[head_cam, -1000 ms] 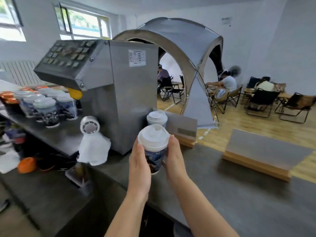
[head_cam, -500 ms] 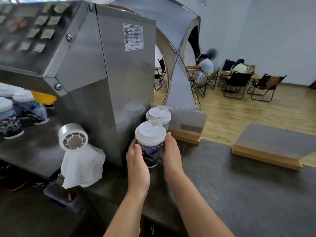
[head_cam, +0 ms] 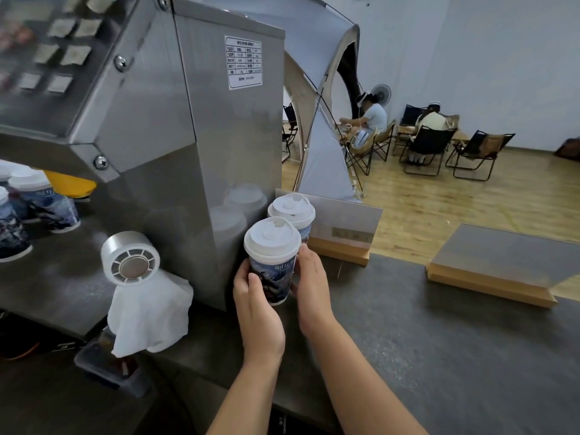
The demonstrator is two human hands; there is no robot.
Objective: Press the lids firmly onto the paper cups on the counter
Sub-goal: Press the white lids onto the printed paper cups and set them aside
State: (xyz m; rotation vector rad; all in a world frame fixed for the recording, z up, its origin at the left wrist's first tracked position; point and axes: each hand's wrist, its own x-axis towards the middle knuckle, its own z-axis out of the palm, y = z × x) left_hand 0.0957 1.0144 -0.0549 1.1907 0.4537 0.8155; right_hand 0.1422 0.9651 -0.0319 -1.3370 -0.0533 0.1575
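Note:
A paper cup (head_cam: 276, 279) with a blue printed wall and a white lid (head_cam: 271, 237) stands low over the dark counter (head_cam: 439, 334), beside the steel machine. My left hand (head_cam: 255, 304) wraps its left side and my right hand (head_cam: 312, 285) cups its right side. Whether its base touches the counter I cannot tell. Right behind it stands a second lidded cup (head_cam: 293, 215), touching or nearly touching the first. Several more lidded cups (head_cam: 47, 202) stand on the counter at the far left.
A tall steel machine (head_cam: 175, 136) with a keypad fills the left half, close to the cups. A white cloth (head_cam: 147, 318) hangs from its round knob. Two wooden-based sign stands (head_cam: 489, 271) sit on the counter to the right. People sit on folding chairs beyond.
Both hands carried the held cup forward and down, from mid-air to a spot beside the machine in front of the second cup. The camera moved closer.

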